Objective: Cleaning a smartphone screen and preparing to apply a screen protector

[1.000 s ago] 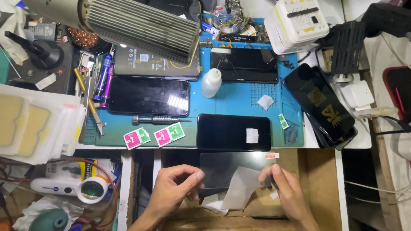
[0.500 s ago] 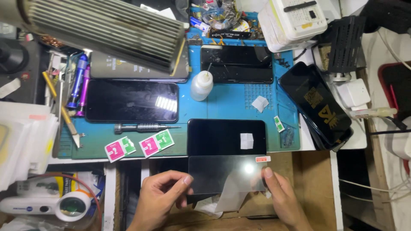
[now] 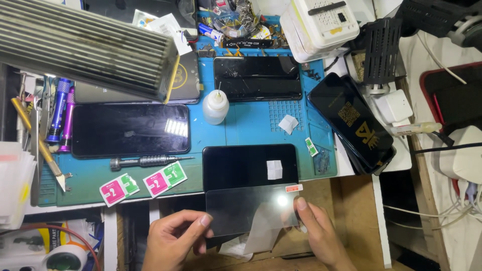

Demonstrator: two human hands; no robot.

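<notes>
Below blue mat (image 3: 251, 123): left hand (image 3: 173, 241) and right hand (image 3: 319, 233) fingers pinching glass screen protector (image 3: 248, 208) edges, just over dark phone (image 3: 250, 166).

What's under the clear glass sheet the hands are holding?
Through the glass sheet show the near edge of the black phone, a white peeled film and brown wood. Left hand and right hand cover its ends.

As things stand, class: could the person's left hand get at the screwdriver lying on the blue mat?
Probably yes, but not straight away. The left hand is pinching the edge of the clear glass protector, so it is occupied. The screwdriver lies uncovered on the blue mat, up and to the left, with nothing between them.
</notes>
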